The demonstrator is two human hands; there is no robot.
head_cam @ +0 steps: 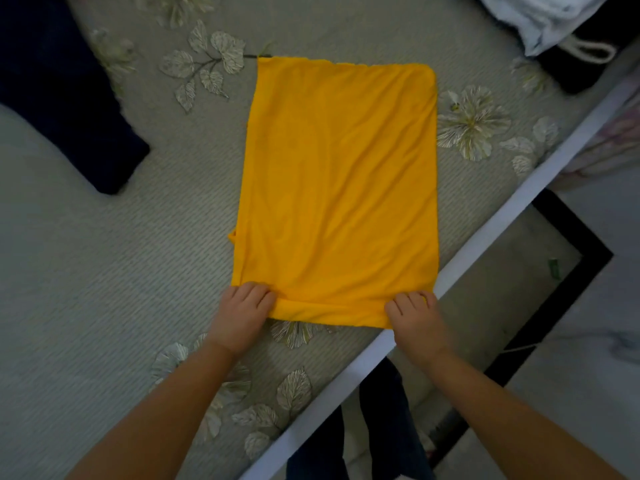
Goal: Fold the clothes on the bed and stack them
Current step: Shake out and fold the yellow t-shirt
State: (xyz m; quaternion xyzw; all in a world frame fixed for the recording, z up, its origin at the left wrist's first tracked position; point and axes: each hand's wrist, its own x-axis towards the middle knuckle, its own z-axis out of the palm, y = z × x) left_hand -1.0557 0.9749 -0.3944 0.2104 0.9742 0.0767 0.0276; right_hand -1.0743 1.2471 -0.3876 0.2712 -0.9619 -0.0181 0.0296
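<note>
Yellow cloth (pixel 339 188), soft rectangle; left hand (pixel 242 311), right hand (pixel 417 318) pinch near corners.

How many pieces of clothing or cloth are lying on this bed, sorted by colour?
Yellow: 1, the yellow garment, gripped at its near edge by the left hand and the right hand.
Dark navy: 1, the dark garment at far left.
White: 1, the white bundle at far right.
Black: 1, the black item beneath that bundle.
Total: 4

My left hand (pixel 242 315) and right hand (pixel 417 318) pinch the near corners of the yellow garment (pixel 337 188), lying folded flat on the leaf-patterned bedspread (pixel 104 271); dark clothing (pixel 65 98) lies far left.
</note>
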